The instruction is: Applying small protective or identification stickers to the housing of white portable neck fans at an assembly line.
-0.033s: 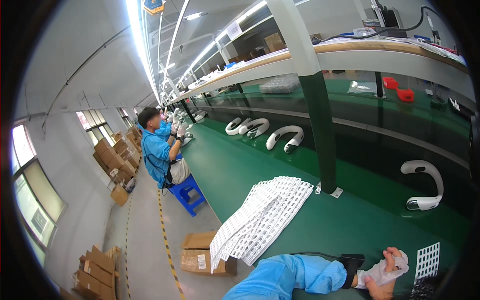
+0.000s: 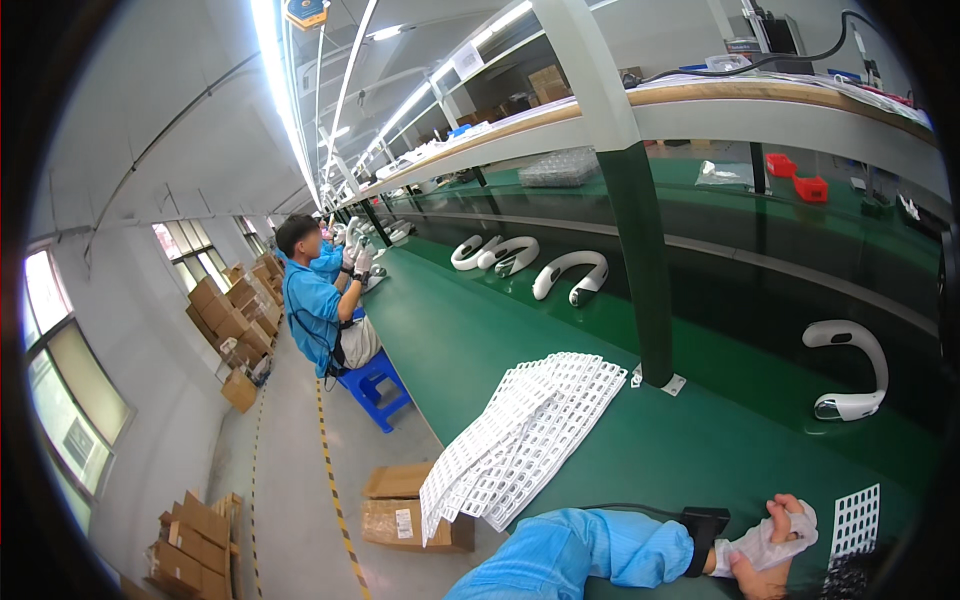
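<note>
My left hand (image 2: 768, 550), in a thin white glove with bare fingertips, is at the lower right over the green table. Its fingers are curled in, and whatever they may hold is hidden. A black device (image 2: 704, 528) with a cable is strapped at that wrist, below a blue sleeve. Just right of the hand lies a small white sheet with rows of dark oblong marks (image 2: 856, 520). Beyond it, a white U-shaped neckband device (image 2: 868, 372) rests on the dark green surface. My right hand is out of view.
Overlapping white perforated sheets (image 2: 535, 435) hang partly over the table's left edge. A green post (image 2: 645, 260) rises behind them, with several more neckbands (image 2: 570, 275) further back. A co-worker (image 2: 318, 300) sits on a blue stool (image 2: 375, 385). An open carton (image 2: 400, 520) stands on the floor.
The co-worker's hands have shifted slightly. My left hand and the things around it look the same.
</note>
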Motion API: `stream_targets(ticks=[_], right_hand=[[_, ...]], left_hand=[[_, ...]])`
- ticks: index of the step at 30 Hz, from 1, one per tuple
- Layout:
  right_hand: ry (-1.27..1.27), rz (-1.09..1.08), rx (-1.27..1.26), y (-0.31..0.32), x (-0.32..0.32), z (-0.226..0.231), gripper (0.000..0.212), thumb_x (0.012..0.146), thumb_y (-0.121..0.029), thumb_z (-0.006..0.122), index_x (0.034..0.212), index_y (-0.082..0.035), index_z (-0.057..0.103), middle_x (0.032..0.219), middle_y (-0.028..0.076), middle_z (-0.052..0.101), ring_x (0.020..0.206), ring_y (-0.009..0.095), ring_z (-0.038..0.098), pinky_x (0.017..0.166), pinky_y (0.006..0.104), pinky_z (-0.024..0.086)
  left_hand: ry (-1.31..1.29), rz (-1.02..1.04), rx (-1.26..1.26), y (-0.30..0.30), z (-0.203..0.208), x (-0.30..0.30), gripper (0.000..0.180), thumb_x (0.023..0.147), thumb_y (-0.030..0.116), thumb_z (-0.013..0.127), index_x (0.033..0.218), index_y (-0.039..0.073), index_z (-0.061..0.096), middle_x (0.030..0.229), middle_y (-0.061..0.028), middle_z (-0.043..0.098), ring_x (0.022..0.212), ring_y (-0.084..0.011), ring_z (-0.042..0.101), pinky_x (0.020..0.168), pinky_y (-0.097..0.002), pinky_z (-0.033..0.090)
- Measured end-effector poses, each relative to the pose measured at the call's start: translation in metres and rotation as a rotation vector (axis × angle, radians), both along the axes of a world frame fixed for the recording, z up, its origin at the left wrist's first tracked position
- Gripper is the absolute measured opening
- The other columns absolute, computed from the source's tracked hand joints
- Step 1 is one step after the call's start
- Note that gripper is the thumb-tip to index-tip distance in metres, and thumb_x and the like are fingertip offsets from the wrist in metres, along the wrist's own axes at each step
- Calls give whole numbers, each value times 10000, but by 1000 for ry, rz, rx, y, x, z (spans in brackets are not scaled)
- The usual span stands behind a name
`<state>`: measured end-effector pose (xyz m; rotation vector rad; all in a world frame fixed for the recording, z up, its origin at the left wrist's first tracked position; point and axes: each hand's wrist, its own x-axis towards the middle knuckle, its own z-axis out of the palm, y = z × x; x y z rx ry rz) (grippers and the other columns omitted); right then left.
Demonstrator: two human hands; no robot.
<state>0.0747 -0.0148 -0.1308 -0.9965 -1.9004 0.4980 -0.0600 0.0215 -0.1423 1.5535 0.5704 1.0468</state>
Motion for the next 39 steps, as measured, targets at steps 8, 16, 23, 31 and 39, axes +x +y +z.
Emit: stream_targets(ticks=[8, 16, 23, 31, 39], right_hand=[[-111, -43, -50, -2, -4, 4, 703, 592, -366, 700, 1205, -78, 511, 1258, 231, 448, 1175, 383, 427, 1010, 508, 335], [3, -10, 7, 8, -2, -28, 687, 556, -387, 716, 1141, -66, 549, 1216, 244, 414, 1094, 358, 433, 917, 524, 388], [-309, 67, 189, 3, 4, 33, 752, 714, -300, 781, 1345, -65, 446, 1371, 219, 411, 1241, 412, 396, 1029, 532, 337], [96, 215, -477, 5, 6, 6, 717, 728, -325, 782, 1330, -95, 469, 1371, 203, 417, 1257, 397, 386, 1042, 530, 314], [-15, 63, -87, 2, 0, 6, 698, 542, -334, 802, 1141, -84, 543, 1199, 244, 415, 1091, 369, 422, 871, 526, 386]], left_hand=[[9, 7, -5, -5, 3, 0, 533, 955, 142, 564, 1443, 19, 389, 1424, -126, 465, 1261, -206, 492, 1058, -329, 394], [14, 5, -6, -8, 8, -4, 531, 956, 139, 563, 1443, 19, 389, 1422, -126, 466, 1256, -206, 496, 1056, -330, 397], [29, 21, -17, -14, 10, -13, 530, 957, 137, 561, 1443, 19, 388, 1420, -126, 467, 1251, -206, 500, 1054, -331, 399], [40, 12, -16, -18, 16, -14, 528, 957, 134, 560, 1443, 19, 388, 1418, -126, 468, 1246, -207, 503, 1052, -332, 401], [31, -28, -17, -20, 23, -9, 526, 958, 132, 558, 1443, 20, 387, 1416, -126, 469, 1241, -207, 507, 1051, -333, 404]])
